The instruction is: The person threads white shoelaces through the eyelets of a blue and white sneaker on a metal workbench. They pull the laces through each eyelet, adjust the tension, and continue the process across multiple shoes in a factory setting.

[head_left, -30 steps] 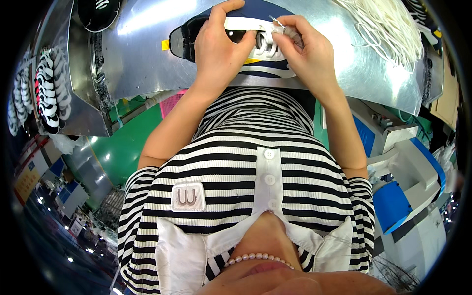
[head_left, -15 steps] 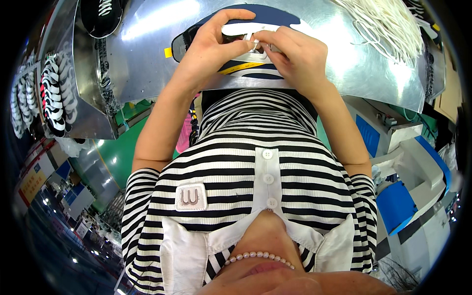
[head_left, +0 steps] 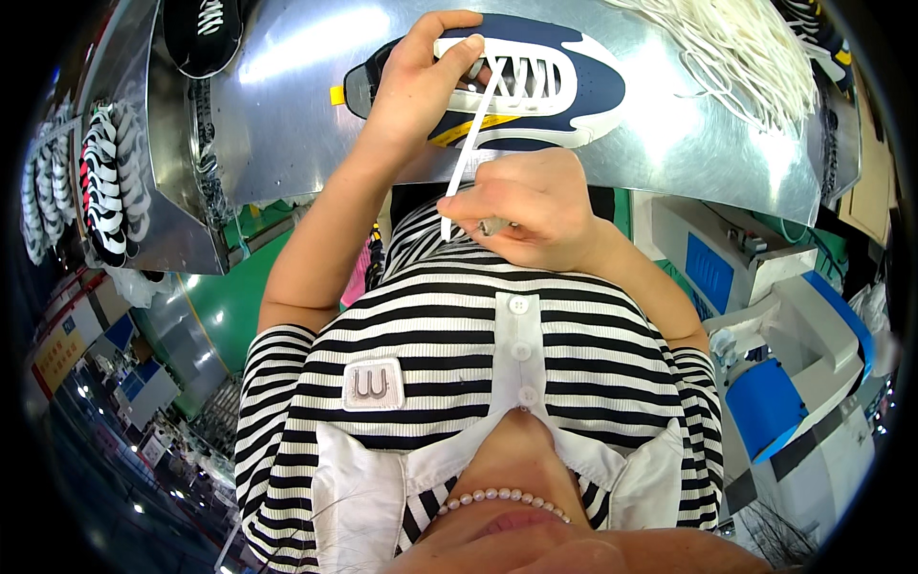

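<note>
A navy and white sneaker (head_left: 598, 81) with a yellow stripe lies sideways on the metal table, its toe to the right. White lacing crosses its opening in several rows. My left hand (head_left: 421, 86) grips the shoe near the ankle opening, thumb on the white lacing edge and fingers over the far side. Closer to my body, my right hand (head_left: 535, 206) is closed on a white shoelace (head_left: 469, 148), which runs taut from the top of the lacing to the fingers. A small greyish object (head_left: 492, 227) pokes out of the right hand; its kind I cannot make out.
A heap of loose white laces (head_left: 741, 57) covers the table's far right. A black shoe (head_left: 201, 33) with white laces stands at the far left. More laced shoes (head_left: 103, 182) hang beyond the table's left edge. A grey and blue machine (head_left: 775, 383) stands at the right.
My right hand has moved from the shoe toward my body, drawing the white shoelace out straight. My left hand stays at the shoe, whose lacing now shows.
</note>
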Tool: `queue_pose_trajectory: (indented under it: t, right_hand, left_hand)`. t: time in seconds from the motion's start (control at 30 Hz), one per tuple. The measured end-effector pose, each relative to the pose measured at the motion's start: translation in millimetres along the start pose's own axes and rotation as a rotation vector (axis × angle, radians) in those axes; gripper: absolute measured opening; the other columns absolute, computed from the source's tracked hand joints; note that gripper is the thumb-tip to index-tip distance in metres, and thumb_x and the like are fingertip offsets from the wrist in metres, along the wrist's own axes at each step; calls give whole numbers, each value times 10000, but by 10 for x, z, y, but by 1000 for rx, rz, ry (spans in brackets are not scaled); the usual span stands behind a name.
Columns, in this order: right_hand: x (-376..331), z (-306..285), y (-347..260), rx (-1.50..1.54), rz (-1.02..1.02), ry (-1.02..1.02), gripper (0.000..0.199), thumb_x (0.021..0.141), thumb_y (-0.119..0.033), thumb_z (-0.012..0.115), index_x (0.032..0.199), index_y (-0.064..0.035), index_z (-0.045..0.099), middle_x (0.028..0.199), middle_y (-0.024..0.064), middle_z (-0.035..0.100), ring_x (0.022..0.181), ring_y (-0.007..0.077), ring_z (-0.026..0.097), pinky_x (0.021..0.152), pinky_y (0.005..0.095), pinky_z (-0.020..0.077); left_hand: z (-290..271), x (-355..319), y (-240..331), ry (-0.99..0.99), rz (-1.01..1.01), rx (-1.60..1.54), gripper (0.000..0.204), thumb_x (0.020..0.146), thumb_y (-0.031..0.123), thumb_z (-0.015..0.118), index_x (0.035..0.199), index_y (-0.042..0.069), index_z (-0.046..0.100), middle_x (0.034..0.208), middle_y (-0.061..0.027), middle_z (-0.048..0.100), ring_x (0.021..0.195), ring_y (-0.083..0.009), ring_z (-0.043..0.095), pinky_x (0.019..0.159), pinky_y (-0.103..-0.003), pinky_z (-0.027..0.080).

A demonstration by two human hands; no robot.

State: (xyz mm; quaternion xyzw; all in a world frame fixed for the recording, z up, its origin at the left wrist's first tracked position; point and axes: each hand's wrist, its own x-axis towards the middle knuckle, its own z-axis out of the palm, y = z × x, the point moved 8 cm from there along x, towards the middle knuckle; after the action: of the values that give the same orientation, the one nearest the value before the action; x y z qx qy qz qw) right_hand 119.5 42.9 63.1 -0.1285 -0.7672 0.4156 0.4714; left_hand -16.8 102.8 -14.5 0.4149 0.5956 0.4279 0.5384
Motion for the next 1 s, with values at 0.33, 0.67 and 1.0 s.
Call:
queue_pose_trajectory:
  t: [0.33, 0.67, 1.0]
  right_hand:
    - [-61, -99, 478, -134, 310, 120, 156, 776, -10, 737, 919, -69, 718, 688, 24, 602, 501, 107, 493, 442, 247, 347]
    - [-648, -321, 653, 106, 912, 242, 155, 873, -116, 738, 986, -10, 733, 777, -9, 680, 674, 33, 561, 596, 189, 440]
    - [-415, -86, 655, 193, 868, 348, 125, 885, -145, 738, 900, -23, 713, 690, -70, 588, 594, -10, 451, 508, 175, 343]
  left_hand:
    - [33, -40, 86, -31, -34, 110, 371, 994, 235, 586, 1338, 103, 543, 1017, -78, 642, 905, -112, 601, 834, -242, 487]
    - [-131, -696, 220, -73, 128, 522, 466, 940, 42, 643, 1353, 4, 431, 1144, -146, 676, 1046, -212, 660, 868, -314, 566]
    - [-107, -681, 231, -13, 353, 702, 205, 954, 81, 621, 1150, 19, 625, 937, -113, 698, 801, -168, 694, 691, -291, 581]
